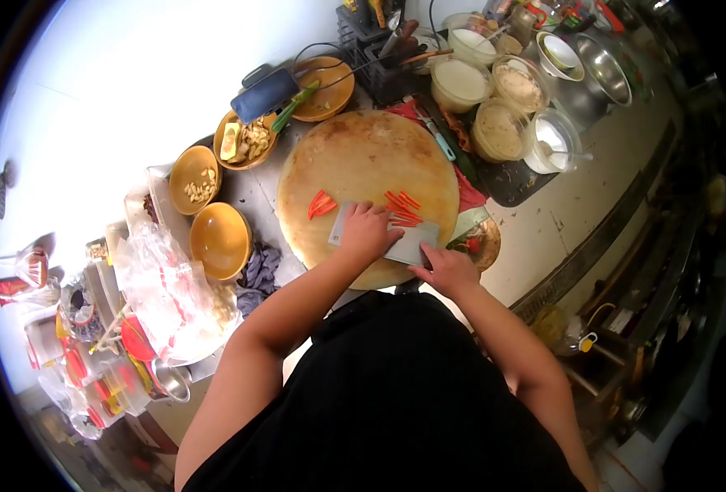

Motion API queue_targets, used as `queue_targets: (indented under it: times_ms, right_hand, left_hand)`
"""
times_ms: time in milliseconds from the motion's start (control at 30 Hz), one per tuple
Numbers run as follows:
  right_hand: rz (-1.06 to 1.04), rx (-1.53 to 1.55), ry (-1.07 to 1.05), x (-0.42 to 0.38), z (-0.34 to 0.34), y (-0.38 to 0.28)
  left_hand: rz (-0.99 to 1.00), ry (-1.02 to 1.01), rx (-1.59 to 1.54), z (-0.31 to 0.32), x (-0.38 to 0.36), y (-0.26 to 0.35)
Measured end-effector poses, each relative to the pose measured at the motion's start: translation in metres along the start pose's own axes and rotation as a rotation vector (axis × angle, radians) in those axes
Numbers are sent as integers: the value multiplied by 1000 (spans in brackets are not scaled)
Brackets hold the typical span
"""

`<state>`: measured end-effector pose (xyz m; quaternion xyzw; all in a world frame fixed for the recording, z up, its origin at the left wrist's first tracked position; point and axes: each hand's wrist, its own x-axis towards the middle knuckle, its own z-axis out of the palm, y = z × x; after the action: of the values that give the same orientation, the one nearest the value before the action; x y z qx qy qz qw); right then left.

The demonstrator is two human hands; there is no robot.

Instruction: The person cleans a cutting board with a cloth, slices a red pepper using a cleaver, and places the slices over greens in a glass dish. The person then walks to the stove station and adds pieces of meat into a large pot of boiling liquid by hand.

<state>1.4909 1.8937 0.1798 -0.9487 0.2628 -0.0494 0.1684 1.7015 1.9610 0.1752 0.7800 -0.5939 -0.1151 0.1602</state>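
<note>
A broad cleaver lies with its flat blade over the near part of a round wooden chopping board. My left hand rests on the left half of the blade, thumb apart from the fingers. At the blade's right end, my right hand is closed on the cleaver; the handle is hidden. Thin red pepper strips lie just beyond the blade, some along its far edge. To the left of my left hand is a separate small pile of red pepper pieces.
Brown bowls line the left side, one with garlic cloves. A phone stands beyond the board. Several tubs fill the back right, near a blue-handled peeler. A plate sits against the board's right edge.
</note>
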Motion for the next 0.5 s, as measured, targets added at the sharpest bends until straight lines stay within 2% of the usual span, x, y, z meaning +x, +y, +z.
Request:
queue_targets:
  times_ms: [167,300,333,467,500]
  right_hand:
    - [-35,-4,-13,4,-3,1]
    - [-32,-15,-137,-3,-30,-5]
    - [-29,-4,-197,-6,-36,-6]
    - [-57,-13,-196,-17,-52,-2]
    - [31,24,-319,-18,-63,-4]
  left_hand:
    - [-3,-7,-91,15,23,-9]
    - [2,69,-42,25,37,-15]
    - [-16,46,-52,23,40,-16]
    - [-83,-14,-99,26,50,-22]
    - [-80,-16,-98,24,52,-25]
